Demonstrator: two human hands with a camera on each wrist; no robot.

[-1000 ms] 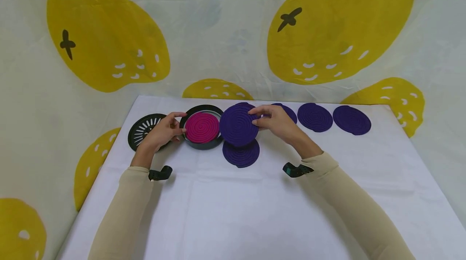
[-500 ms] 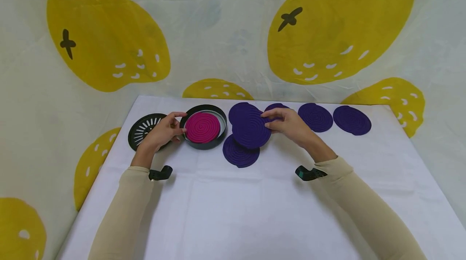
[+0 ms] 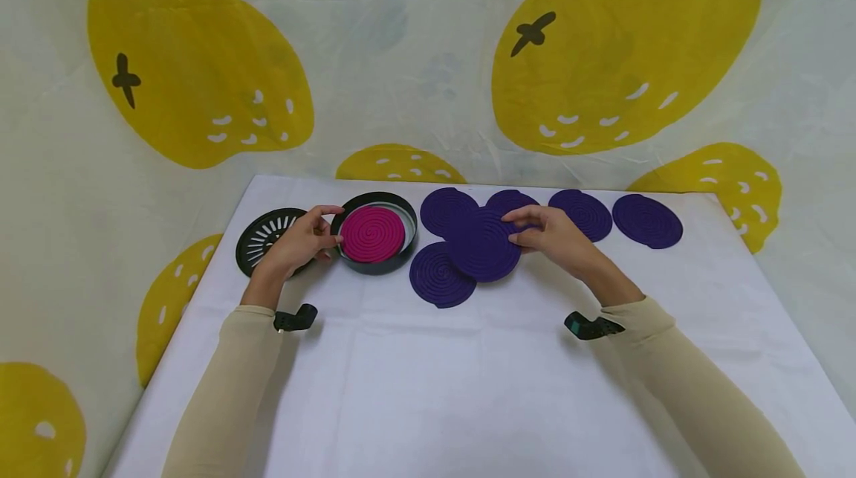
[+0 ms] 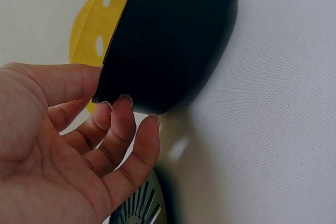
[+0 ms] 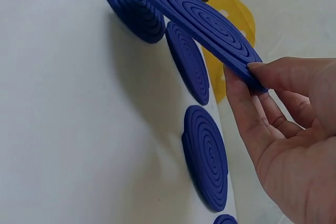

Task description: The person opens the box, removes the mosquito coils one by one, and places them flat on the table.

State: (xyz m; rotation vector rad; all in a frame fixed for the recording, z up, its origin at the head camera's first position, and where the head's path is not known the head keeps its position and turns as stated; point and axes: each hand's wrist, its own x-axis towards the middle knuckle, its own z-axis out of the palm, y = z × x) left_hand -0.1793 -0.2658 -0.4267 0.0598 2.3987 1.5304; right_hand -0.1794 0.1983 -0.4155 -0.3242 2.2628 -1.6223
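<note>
My right hand [image 3: 548, 236] pinches the edge of a purple spiral coaster [image 3: 483, 244] between thumb and fingers. This coaster is raised above the table, as the right wrist view shows. In the head view it overlaps another purple coaster [image 3: 438, 277] lying below it. My left hand [image 3: 304, 241] grips the left side of a round black coaster holder [image 3: 411, 229], thumb and fingertips on its wall in the left wrist view. Inside that holder sits a pink spiral coaster [image 3: 371, 235]. Partly behind the left hand lies a black slotted disc [image 3: 257, 236].
Along the back of the white-covered table [image 3: 421, 389] lie further purple coasters, including a back left one [image 3: 446, 210], a coaster [image 3: 582, 214] to the right of my right hand, and the rightmost coaster [image 3: 647, 221]. A lemon-patterned cloth [image 3: 401, 91] hangs behind.
My right hand has carried the purple coaster to the right and slightly toward me, away from the holder, uncovering the back left coaster. The left hand has stayed at the holder.
</note>
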